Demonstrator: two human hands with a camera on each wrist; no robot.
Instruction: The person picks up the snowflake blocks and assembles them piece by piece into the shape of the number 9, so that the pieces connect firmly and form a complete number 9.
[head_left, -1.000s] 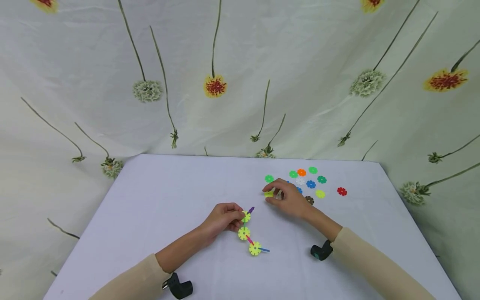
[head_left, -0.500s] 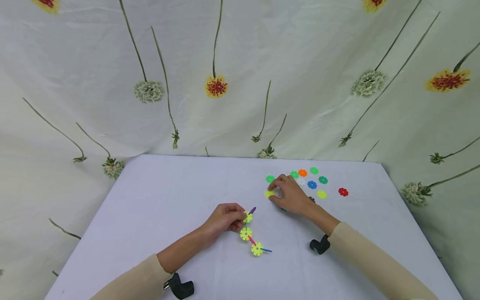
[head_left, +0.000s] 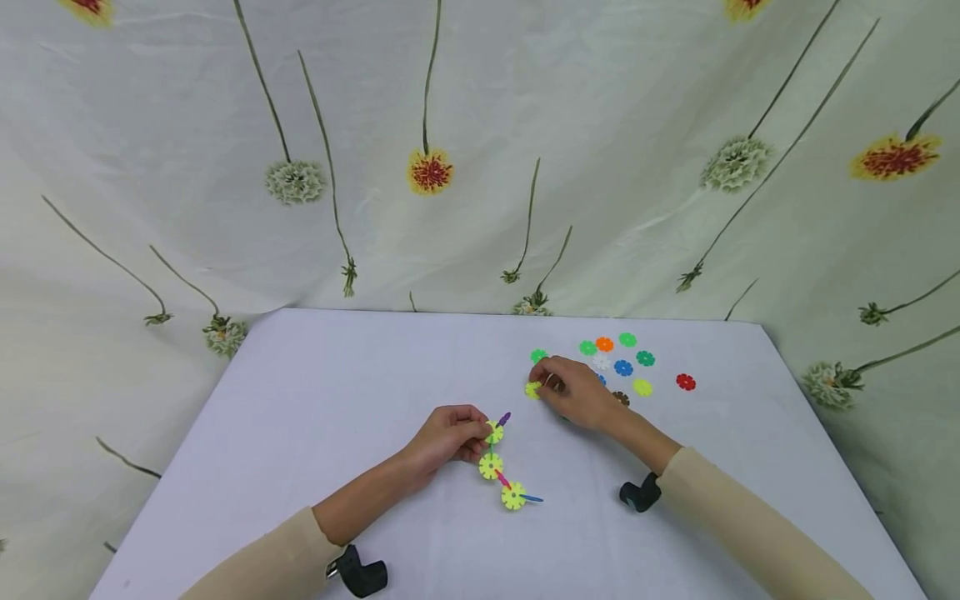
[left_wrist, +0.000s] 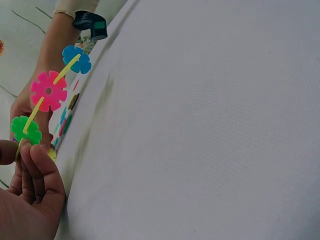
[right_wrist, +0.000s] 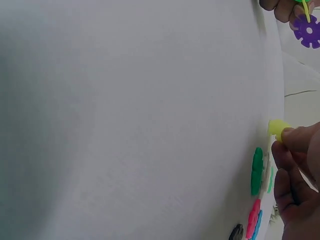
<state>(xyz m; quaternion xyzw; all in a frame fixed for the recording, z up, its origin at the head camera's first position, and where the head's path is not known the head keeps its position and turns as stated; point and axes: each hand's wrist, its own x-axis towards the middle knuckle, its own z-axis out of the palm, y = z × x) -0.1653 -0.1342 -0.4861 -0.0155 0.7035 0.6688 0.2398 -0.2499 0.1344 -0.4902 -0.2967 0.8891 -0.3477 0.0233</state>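
Observation:
My left hand (head_left: 448, 437) pinches the top yellow disc of a chain of notched plastic discs (head_left: 491, 466) over the table's middle. Yellow discs alternate in it with crosswise discs; a purple disc (head_left: 504, 420) tips the upper end, a blue disc (head_left: 533, 499) the lower. From the left wrist, the chain's green disc (left_wrist: 26, 131), pink disc (left_wrist: 48, 91) and blue disc show face-on, the yellow ones edge-on. Farther right, my right hand (head_left: 573, 392) holds a single yellow disc (right_wrist: 276, 129) between thumb and fingers, close over the table. Its fingers partly cover that disc.
Loose discs lie around and beyond the right hand, among them a green disc (head_left: 538, 356), an orange disc (head_left: 604, 344), another yellow disc (head_left: 642, 387) and a red disc (head_left: 686, 382). Flower-printed cloth (head_left: 480, 250) hangs behind the white table (head_left: 337, 367).
The right hand reached in over the loose discs, then came back slightly left, its fingers drawn together on the yellow disc. The left hand and the chain stay nearly still.

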